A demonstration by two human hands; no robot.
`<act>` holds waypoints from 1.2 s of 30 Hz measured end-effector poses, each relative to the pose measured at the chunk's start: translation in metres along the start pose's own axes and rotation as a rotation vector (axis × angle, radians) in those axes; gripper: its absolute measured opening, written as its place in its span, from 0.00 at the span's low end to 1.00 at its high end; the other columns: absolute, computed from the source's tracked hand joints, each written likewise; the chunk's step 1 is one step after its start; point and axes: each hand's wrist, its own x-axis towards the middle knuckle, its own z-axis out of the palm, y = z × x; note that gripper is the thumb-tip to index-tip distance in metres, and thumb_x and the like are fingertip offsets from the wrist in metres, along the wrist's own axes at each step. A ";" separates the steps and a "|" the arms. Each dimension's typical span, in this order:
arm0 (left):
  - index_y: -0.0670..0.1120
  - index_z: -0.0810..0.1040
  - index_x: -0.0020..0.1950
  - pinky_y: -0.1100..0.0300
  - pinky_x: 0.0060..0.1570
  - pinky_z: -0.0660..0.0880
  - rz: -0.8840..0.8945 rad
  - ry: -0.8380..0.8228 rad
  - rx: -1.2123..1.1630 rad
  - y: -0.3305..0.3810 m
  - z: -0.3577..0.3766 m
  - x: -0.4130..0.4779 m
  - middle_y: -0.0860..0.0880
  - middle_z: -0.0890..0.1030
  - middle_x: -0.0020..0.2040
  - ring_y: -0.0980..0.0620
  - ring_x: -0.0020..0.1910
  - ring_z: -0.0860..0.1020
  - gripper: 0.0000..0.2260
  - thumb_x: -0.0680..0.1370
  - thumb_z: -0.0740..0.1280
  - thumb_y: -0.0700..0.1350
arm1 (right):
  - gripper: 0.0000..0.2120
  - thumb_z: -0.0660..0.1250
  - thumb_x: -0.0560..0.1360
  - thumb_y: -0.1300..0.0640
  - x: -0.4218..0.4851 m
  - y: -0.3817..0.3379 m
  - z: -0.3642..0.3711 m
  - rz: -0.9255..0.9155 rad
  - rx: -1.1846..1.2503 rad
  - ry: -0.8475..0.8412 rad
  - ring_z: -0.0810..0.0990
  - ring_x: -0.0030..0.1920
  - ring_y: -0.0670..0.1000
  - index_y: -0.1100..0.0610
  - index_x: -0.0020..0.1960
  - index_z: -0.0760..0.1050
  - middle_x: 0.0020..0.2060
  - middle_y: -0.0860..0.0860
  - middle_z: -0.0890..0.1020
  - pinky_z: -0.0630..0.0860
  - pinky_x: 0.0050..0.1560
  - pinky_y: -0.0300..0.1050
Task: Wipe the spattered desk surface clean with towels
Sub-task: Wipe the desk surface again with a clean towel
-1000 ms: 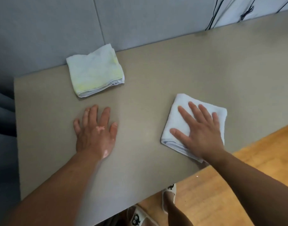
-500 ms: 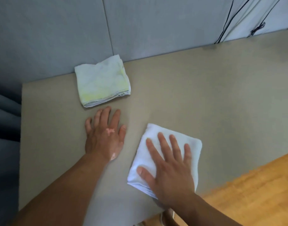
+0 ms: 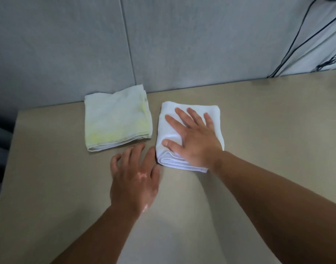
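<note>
A folded white towel (image 3: 168,156) lies on the beige desk (image 3: 273,119), near its back edge. My right hand (image 3: 193,139) presses flat on top of it with the fingers spread. Just to its left lies a second folded towel (image 3: 115,119), pale and stained yellow-green, with no hand on it. My left hand (image 3: 134,178) rests palm down on the bare desk in front of the stained towel, fingers apart, holding nothing; its fingertips are close to the white towel's left edge. I cannot make out any spatter on the desk surface.
A grey padded wall panel (image 3: 68,46) stands directly behind the desk. Black cables (image 3: 294,42) hang down the wall at the far right. The desk's left edge (image 3: 13,141) runs close to the stained towel.
My right hand has slid the white towel from the front right of the desk back and left, to beside the stained towel. My left hand has stayed about where it was.
</note>
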 end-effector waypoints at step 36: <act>0.55 0.58 0.83 0.38 0.78 0.55 -0.080 -0.376 0.051 0.002 -0.006 -0.009 0.50 0.57 0.84 0.45 0.81 0.58 0.29 0.82 0.47 0.61 | 0.38 0.57 0.75 0.26 -0.193 -0.012 0.052 -0.021 -0.038 0.125 0.62 0.80 0.60 0.45 0.79 0.65 0.81 0.51 0.62 0.58 0.74 0.74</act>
